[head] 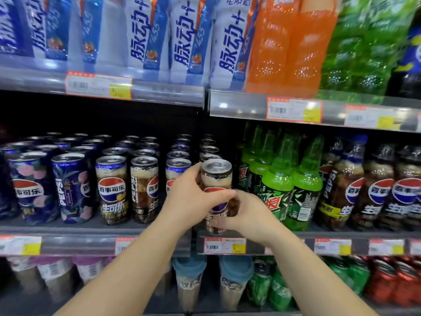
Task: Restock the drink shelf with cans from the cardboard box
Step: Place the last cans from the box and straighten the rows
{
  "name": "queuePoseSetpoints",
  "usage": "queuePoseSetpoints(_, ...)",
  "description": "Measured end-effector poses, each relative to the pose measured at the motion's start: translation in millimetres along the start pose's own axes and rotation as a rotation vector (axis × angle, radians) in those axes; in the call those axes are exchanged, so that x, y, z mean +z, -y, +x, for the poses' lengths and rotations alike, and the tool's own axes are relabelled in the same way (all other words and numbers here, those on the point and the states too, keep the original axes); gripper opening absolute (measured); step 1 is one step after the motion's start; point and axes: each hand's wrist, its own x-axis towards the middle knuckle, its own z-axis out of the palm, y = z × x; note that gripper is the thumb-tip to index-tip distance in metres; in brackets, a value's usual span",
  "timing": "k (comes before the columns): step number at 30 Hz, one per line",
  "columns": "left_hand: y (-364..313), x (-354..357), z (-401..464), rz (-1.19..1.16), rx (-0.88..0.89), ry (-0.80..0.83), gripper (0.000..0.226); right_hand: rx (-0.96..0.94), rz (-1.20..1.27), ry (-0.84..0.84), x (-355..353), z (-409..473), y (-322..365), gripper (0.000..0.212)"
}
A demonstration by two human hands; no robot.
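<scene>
A tall brown Pepsi can [216, 176] stands at the front edge of the middle shelf [91, 229], at the head of a row of like cans. My left hand [193, 201] grips its left side, thumb across the label. My right hand [248, 215] grips its lower part from the right. Rows of Pepsi cans [109, 188] fill the shelf to the left. The cardboard box is out of view.
Green Mountain Dew bottles [280, 185] stand just right of the held can, then Pepsi bottles [373, 190]. The upper shelf holds blue-white, orange [289, 46] and green bottles. Cups [189, 281] and cans stand on the shelf below.
</scene>
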Motion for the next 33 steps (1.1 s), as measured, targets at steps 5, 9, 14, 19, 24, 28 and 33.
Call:
queuePoseSetpoints(5, 16, -31, -7, 0.095, -0.013, -0.135, 0.076, 0.116, 0.029, -0.043, 15, 21, -18, 0.052)
queuePoseSetpoints(9, 33, -47, -16, 0.039, -0.065, -0.172, 0.045, 0.163, 0.021, -0.032, 27, 35, -27, 0.061)
queuePoseSetpoints(14, 45, -51, -18, 0.037, -0.081, -0.204, 0.040, 0.190, 0.015, -0.042, 29, 40, -31, 0.085)
queuePoseSetpoints(19, 51, -44, -18, 0.111, -0.100, -0.165, 0.037, 0.183, 0.060, -0.043, 32, 45, -33, 0.074)
queuePoseSetpoints(24, 65, -47, -19, 0.280, -0.114, -0.187, 0.038, 0.199, 0.120, -0.060, 36, 45, -34, 0.069)
queuePoseSetpoints(28, 77, -47, -16, 0.294, -0.156, -0.246, 0.060, 0.187, 0.123, -0.042, 37, 44, -35, 0.063)
queuePoseSetpoints(33, 80, -37, -9, 0.418, -0.130, -0.247, 0.056, 0.201, 0.121, -0.048, 39, 42, -32, 0.063)
